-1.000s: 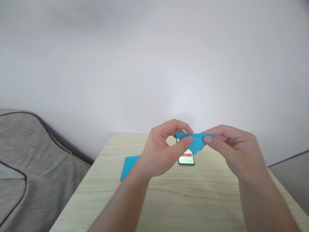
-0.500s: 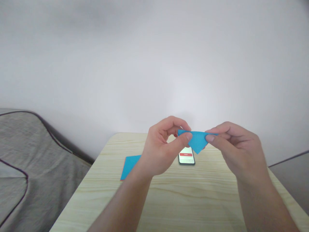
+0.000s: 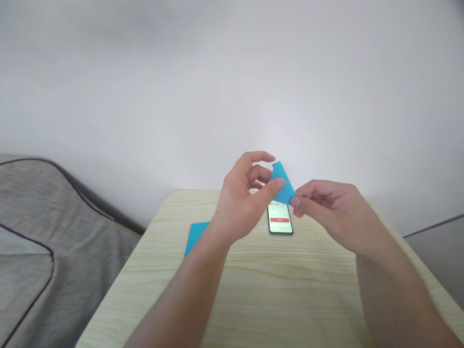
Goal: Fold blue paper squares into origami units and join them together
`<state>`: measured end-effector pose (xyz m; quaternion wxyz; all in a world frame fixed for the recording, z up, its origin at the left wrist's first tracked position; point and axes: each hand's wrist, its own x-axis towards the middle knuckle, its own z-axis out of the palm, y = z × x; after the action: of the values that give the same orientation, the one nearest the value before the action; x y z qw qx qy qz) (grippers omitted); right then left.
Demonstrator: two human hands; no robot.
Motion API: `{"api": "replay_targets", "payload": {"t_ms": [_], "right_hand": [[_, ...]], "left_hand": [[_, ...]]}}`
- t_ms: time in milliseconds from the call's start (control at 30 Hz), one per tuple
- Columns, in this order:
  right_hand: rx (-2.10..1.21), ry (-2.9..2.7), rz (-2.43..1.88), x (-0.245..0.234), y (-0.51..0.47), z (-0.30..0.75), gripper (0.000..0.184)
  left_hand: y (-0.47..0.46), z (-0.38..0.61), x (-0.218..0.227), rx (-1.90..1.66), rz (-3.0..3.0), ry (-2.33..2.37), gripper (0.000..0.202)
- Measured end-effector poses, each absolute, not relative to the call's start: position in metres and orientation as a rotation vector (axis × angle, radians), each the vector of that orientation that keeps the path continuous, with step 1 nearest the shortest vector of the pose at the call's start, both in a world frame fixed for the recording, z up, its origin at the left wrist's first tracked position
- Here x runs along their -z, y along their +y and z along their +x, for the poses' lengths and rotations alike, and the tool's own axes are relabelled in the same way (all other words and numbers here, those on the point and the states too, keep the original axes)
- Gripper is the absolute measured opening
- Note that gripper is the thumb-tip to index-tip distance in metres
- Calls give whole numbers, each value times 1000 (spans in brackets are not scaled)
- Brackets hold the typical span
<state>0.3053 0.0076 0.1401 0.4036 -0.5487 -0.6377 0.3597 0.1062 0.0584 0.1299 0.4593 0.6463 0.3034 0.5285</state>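
A small folded piece of blue paper (image 3: pixel 282 187) is held up above the far part of the table, turned so one corner points up and another points toward the right. My left hand (image 3: pixel 244 203) pinches its left side, thumb lying on the front face and other fingers behind; the index finger is raised off the paper. With thumb and fingertips, my right hand (image 3: pixel 328 208) grips the lower right corner. What the fingers behind the paper touch is hidden.
A phone (image 3: pixel 280 224) with a lit screen lies on the pale wooden table (image 3: pixel 282 290) beneath the paper. More blue paper (image 3: pixel 195 236) with a reddish edge is partly covered by my left forearm. Grey piped fabric (image 3: pixel 72 251) stands at left; a white wall (image 3: pixel 232 96) rises behind.
The folded paper has turned from a level top edge with its point down to a slanted pose. My right hand has moved left and now holds a corner; my left index finger has lifted.
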Motion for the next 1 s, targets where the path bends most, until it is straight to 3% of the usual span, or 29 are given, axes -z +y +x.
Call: {"api": "replay_targets", "payload": {"t_ms": [67, 200, 400, 500, 567, 767, 1000], "right_hand": [[-872, -1575, -1340, -137, 9, 302, 17], [-846, -1488, -1304, -128, 12, 297, 21], [-1091, -1509, -1271, -92, 1, 304, 24], [-870, -1458, -1222, -59, -18, 310, 54], [-672, -1595, -1199, -38, -35, 311, 62], [-428, -1883, -1207, 3, -72, 310, 26], [-437, -1855, -1369, 29, -83, 310, 20]], "left_hand": [[60, 107, -127, -1235, 1525, 733, 39], [63, 111, -121, -1143, 1529, 677, 21], [55, 111, -101, -940, 1521, 764, 12], [42, 105, -81, -750, 1514, 819, 11], [31, 100, -67, -646, 1446, 789, 15], [7, 92, -35, -412, 1430, 699, 40], [-26, 89, -11, -652, 1758, 1114, 30]]}}
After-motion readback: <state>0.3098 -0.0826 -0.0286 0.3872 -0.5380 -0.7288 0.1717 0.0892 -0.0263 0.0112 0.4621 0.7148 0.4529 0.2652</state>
